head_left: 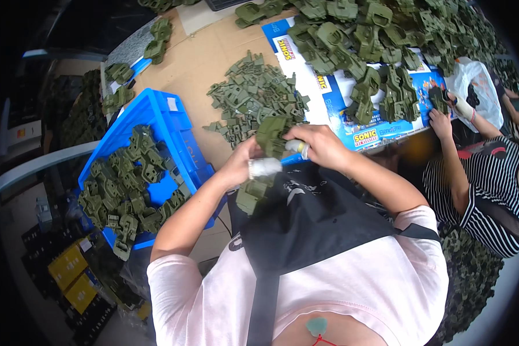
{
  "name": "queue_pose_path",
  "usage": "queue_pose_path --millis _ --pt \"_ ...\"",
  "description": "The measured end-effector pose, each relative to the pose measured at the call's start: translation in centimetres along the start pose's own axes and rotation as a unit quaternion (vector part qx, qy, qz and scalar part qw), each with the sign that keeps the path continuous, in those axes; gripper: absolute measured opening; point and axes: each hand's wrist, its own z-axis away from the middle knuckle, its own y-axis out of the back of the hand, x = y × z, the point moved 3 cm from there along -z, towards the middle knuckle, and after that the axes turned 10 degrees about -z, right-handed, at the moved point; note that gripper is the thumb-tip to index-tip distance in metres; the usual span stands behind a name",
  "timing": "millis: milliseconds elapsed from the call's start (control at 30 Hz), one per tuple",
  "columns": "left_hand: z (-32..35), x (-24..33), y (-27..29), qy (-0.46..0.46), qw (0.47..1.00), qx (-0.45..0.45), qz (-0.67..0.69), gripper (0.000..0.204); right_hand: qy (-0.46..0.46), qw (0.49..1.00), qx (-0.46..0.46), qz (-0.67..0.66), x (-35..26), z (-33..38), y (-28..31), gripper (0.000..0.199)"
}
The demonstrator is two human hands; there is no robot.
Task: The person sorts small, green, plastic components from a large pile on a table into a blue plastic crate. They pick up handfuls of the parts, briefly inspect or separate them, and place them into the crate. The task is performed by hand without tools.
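My left hand (241,164) is closed round an olive-green moulded plastic vehicle body (270,129) held in front of my apron. Its lower end shows below the white wrapping on my fingers. At the body's right side, my right hand (322,146) has its fingertips pressed together against it. One of these fingers also has a white wrap. Whether a small piece sits in that pinch is hidden. Just beyond both hands lies a heap of small green plastic parts (254,95) on the cardboard-covered table (193,55).
At my left stands a blue crate (190,155) with several green vehicle bodies (127,179). More bodies (375,34) are piled at the back right on printed sheets (343,124). A co-worker in a striped top (473,190) handles a part beside a clear plastic bag (473,86).
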Motion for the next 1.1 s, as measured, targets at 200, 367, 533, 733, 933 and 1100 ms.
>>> queue_pose_path --millis 200,367,533,733,933,1100 --pt "0.0 -2.2 3.2 0.073 0.939 0.195 0.274 0.052 -0.115 0.954 0.202 0.189 10.8 -0.2 3.1 0.048" --pt "0.8 -3.0 2.5 0.086 0.896 0.198 0.388 0.043 -0.181 0.925 0.198 0.269 14.2 -1.6 0.3 0.056" --pt "1.7 -1.8 0.8 0.089 0.901 0.143 0.400 0.052 -0.200 0.912 0.234 0.272 15.9 -1.7 2.5 0.048" --pt "1.7 -3.4 0.7 0.070 0.892 0.189 0.404 0.053 -0.197 0.936 0.274 -0.102 9.4 -0.4 4.1 0.042" --pt "1.3 -4.3 -0.8 0.151 0.871 0.165 0.437 0.047 -0.177 0.945 -0.102 -0.255 -3.4 2.8 -2.5 0.034" --pt "1.2 -4.6 -1.4 0.182 0.881 0.132 0.417 0.045 -0.140 0.959 -0.168 -0.179 -3.1 1.6 -3.9 0.041"
